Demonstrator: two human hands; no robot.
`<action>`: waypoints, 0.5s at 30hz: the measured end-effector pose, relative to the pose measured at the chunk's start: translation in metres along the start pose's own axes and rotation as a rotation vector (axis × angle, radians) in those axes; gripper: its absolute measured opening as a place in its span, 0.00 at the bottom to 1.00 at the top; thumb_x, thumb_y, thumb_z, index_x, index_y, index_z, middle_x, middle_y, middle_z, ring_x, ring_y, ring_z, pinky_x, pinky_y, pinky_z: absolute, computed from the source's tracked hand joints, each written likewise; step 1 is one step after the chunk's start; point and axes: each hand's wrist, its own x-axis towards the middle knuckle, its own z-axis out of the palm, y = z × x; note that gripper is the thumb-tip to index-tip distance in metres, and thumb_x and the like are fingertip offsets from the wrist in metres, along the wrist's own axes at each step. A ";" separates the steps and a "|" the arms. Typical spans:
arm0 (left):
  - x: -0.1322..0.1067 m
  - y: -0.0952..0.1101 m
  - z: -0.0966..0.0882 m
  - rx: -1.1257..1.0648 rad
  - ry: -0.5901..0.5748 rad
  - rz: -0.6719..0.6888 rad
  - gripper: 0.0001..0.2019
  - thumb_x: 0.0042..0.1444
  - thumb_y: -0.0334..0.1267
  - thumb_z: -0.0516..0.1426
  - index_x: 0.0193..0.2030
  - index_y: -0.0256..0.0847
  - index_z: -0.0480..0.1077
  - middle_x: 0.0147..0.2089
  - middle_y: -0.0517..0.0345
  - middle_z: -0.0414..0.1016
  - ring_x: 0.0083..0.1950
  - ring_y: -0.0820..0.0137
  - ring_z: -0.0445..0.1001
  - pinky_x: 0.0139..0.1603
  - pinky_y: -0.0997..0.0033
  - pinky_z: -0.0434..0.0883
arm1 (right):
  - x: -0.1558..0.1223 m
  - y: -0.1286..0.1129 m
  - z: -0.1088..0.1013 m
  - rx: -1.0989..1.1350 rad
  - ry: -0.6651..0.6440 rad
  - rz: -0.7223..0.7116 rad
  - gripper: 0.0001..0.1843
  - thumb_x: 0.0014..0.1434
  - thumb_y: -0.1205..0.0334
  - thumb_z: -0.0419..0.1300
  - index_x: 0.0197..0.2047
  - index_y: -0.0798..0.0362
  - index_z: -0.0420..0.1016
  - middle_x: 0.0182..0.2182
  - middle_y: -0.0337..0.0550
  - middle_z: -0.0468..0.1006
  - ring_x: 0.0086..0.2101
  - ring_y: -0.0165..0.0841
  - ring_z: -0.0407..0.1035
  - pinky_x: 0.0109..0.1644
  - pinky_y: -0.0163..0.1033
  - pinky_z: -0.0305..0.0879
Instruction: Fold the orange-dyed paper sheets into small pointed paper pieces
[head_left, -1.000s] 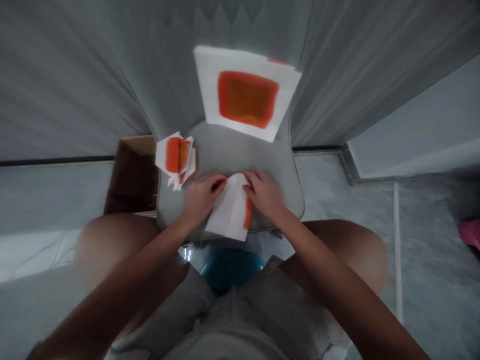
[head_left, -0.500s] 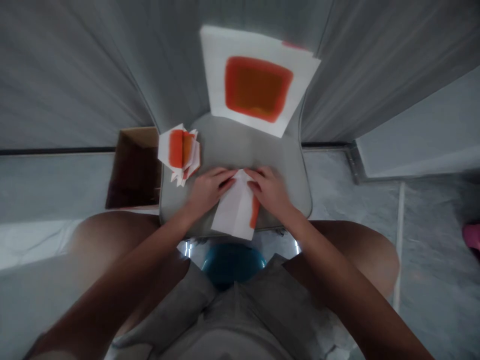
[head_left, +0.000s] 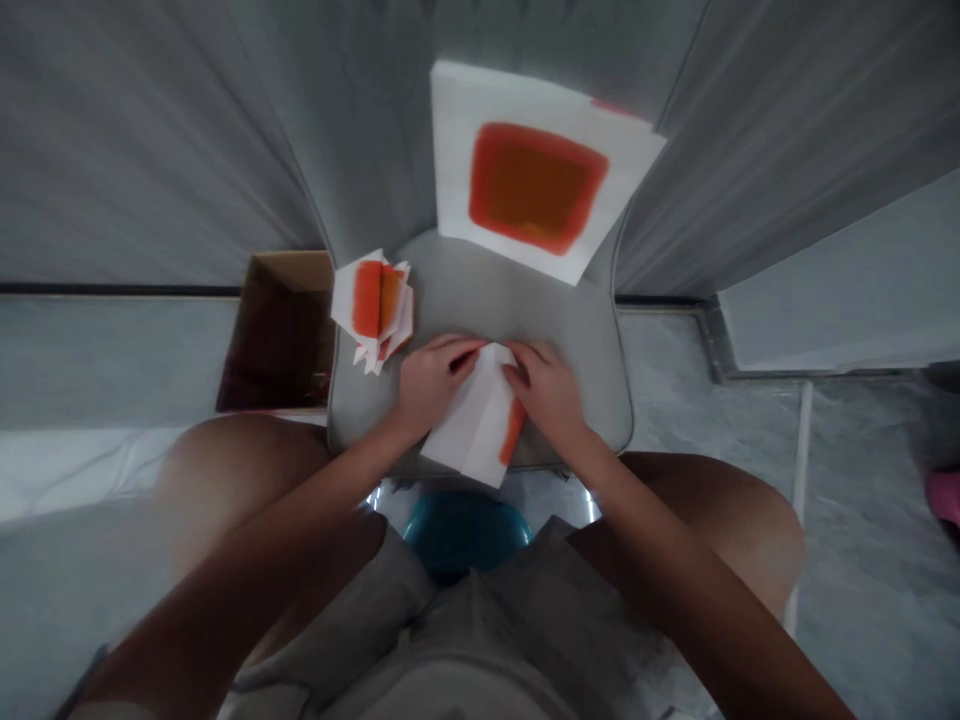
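White folded paper (head_left: 476, 440): orange-edged, lying on grey chair seat (head_left: 517, 290)
Left hand (head_left: 433, 380): grasping the paper's upper edge
Right hand (head_left: 546, 392): grasping the same edge
Orange-marked paper stack (head_left: 373, 310): near left hand

Single head-worn view, high above lap, facing forward and steeply down. Close on bare left hand (head_left: 435, 380) and bare right hand (head_left: 547, 390) over grey padded chair seat (head_left: 495, 290); bare thighs (head_left: 240, 470) along lower frame; grey pleated fabric (head_left: 150, 150) beyond.

Bare forearms (head_left: 247, 590) and knees (head_left: 240, 470), loose grey shorts (head_left: 360, 620)
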 end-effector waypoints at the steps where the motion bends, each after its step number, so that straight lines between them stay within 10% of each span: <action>1: -0.001 -0.001 0.000 -0.024 -0.004 0.043 0.11 0.71 0.40 0.58 0.52 0.49 0.82 0.52 0.59 0.84 0.50 0.68 0.82 0.50 0.68 0.76 | 0.000 0.001 0.000 0.011 0.012 0.009 0.21 0.71 0.59 0.53 0.63 0.52 0.75 0.50 0.53 0.80 0.46 0.46 0.75 0.51 0.50 0.72; 15: -0.002 -0.022 0.002 -0.014 -0.092 0.350 0.10 0.69 0.37 0.60 0.49 0.50 0.83 0.58 0.56 0.81 0.55 0.66 0.80 0.58 0.61 0.77 | 0.007 0.008 -0.004 0.109 -0.022 -0.011 0.18 0.70 0.60 0.55 0.57 0.50 0.81 0.49 0.51 0.81 0.48 0.44 0.76 0.54 0.49 0.72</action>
